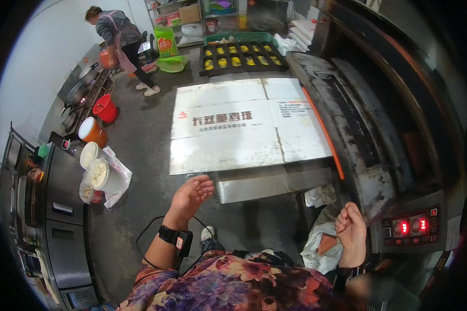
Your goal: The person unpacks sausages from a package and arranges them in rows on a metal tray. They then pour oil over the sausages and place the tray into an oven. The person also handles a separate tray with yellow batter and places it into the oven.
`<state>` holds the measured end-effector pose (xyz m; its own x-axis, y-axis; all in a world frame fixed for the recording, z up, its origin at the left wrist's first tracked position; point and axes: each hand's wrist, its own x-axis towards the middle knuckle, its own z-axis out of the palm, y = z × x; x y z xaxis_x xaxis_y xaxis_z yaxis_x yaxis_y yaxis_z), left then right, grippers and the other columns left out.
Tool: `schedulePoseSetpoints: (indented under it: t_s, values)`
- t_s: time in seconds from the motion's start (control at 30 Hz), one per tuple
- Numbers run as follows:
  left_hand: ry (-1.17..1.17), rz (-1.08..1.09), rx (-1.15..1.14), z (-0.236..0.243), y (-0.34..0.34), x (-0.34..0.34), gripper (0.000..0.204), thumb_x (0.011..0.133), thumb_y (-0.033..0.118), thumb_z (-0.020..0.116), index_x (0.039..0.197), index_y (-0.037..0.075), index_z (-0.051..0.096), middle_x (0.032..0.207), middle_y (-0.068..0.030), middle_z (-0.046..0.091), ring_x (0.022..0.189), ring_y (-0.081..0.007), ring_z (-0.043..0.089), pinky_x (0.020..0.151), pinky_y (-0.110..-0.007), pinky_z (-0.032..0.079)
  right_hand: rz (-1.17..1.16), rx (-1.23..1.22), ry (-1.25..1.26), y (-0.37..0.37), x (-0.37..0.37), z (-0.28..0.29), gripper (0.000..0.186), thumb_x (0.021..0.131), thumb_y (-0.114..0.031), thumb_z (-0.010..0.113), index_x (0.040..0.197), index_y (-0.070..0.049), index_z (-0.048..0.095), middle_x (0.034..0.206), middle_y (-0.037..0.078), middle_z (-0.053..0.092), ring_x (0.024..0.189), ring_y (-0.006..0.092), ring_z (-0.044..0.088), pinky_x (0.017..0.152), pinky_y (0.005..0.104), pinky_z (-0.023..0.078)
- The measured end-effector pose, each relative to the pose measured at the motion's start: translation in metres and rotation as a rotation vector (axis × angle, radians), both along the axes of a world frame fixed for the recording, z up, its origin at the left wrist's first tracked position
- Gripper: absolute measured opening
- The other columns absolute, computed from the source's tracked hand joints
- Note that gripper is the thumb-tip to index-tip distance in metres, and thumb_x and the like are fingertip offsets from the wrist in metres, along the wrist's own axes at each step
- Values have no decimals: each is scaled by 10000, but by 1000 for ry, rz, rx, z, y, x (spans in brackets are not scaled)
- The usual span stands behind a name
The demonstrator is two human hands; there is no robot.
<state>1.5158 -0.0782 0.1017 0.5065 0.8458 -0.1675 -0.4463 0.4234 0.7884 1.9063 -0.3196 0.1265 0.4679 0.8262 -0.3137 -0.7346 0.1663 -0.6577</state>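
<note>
My left hand [193, 196] hovers just short of the near edge of a flattened white cardboard sheet [225, 147]. Its fingers are loosely bent and it holds nothing. To the right, my right hand [352, 224] is raised near the oven's control panel [413, 226], fingers half curled, with nothing visible in it. Between panel and hand there is a gap. The cardboard lies flat on a low surface, and an orange strip [324, 133] runs along its right side. Beyond it rests a dark mould tray [236, 70] with several yellow-filled cups.
A large dark oven [368, 155] with lit red digits borders the right. At left stand white tubs [109, 181], an orange bucket [96, 136], a red bucket [105, 109] and a steel cabinet [65, 207]. Another person [122, 41] bends near the stove at the far left.
</note>
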Motion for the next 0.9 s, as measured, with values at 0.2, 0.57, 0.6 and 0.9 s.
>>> schedulePoseSetpoints:
  t_s: [0.2, 0.57, 0.6, 0.9]
  values:
    - [11, 140, 0, 14, 74, -148, 307, 977, 199, 441, 1176, -23, 518, 1044, -128, 626, 951, -231, 614, 861, -348, 491, 129, 142, 134, 115, -116, 6, 173, 968, -243, 506, 961, -82, 570, 704, 15, 571, 582, 124, 528, 512, 249, 422]
    - [-17, 145, -12, 33, 233, -324, 282, 955, 200, 496, 1152, 8, 559, 1031, -110, 640, 943, -221, 617, 857, -346, 487, 363, -34, 133, 327, -310, 1, 120, 914, -140, 545, 985, -56, 593, 755, 44, 639, 628, 143, 586, 571, 270, 482]
    - [-21, 130, -26, 32, 248, -325, 281, 952, 204, 504, 1146, 10, 564, 1030, -109, 641, 945, -220, 617, 859, -346, 488, 372, -9, 121, 338, -316, 2, 120, 916, -136, 534, 985, -53, 587, 759, 46, 634, 634, 147, 586, 575, 273, 481]
    - [-13, 28, -82, 53, 438, -317, 261, 909, 180, 548, 1109, 21, 601, 1009, -114, 669, 933, -245, 635, 853, -368, 499, 172, -87, 168, 460, -333, -17, 99, 897, -143, 565, 953, -70, 602, 747, 32, 639, 633, 133, 590, 569, 258, 489]
